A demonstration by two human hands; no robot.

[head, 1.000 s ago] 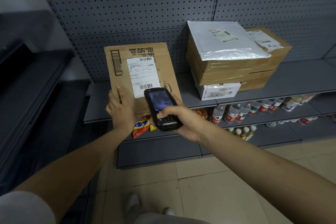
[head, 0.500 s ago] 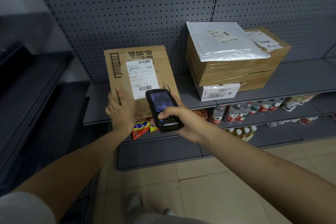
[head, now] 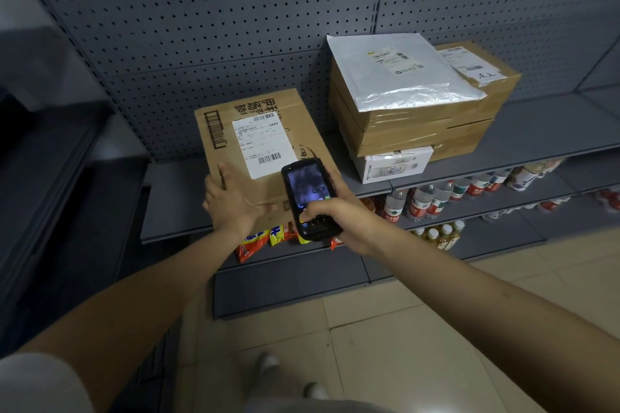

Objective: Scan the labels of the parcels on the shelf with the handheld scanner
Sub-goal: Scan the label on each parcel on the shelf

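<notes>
A brown cardboard box [head: 265, 147] stood tilted on the grey shelf [head: 174, 208], its upper edge leaning back toward the pegboard panel [head: 214, 20] and its broad face turned up toward the camera. A white shipping label [head: 263, 144] with barcodes at top and bottom lay on that face. The left hand [head: 233, 203] rested on the box's lower left corner, its fingers straight and spread flat against the cardboard, thumb pointing right along the lower edge. The right hand [head: 339, 214] was curled round a black handheld scanner [head: 310, 199], thumb on its keypad, holding it just below the label with the lit screen facing up and its head overlapping the box's lower right part. To the right on the same shelf sat a stack of parcels: a small white carton [head: 396, 164] at the bottom, taped brown boxes [head: 419, 124] above it, and a silvery grey mailer bag [head: 399, 74] lying across the top, each upper item bearing its own label. On the lower shelves lay bottled drinks [head: 432, 201] and bright snack packets [head: 258, 240]. Beige floor tiles [head: 385, 339] showed below.
</notes>
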